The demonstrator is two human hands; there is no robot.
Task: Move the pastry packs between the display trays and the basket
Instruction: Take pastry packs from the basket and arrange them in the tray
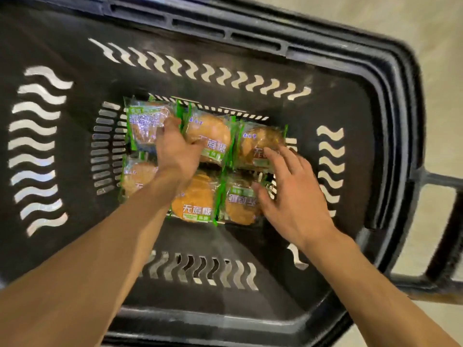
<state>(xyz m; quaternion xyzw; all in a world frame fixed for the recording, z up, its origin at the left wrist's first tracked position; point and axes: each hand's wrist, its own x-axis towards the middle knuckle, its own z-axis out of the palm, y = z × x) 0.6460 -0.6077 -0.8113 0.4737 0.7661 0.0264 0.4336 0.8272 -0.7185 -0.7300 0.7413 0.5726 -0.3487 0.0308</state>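
Note:
Several pastry packs in clear wrap with green edges lie flat on the bottom of a deep black basket [225, 73]. My left hand [175, 149] reaches down between the far-left pack [144, 126] and the far-middle pack [213, 139], its fingers curled on the far-middle pack's edge. My right hand [293, 194] hovers with fingers spread over the near-right pack [238, 204] and the far-right pack [258, 144]; whether it touches them cannot be told. Below my left wrist lies the near-middle pack [195, 201], and my forearm partly hides a near-left pack [136, 175].
The basket's tall walls with wavy slots surround both hands on all sides. Its black handle frame [448, 221] sticks out at the right. Pale floor [426, 23] shows beyond the rim at the top right.

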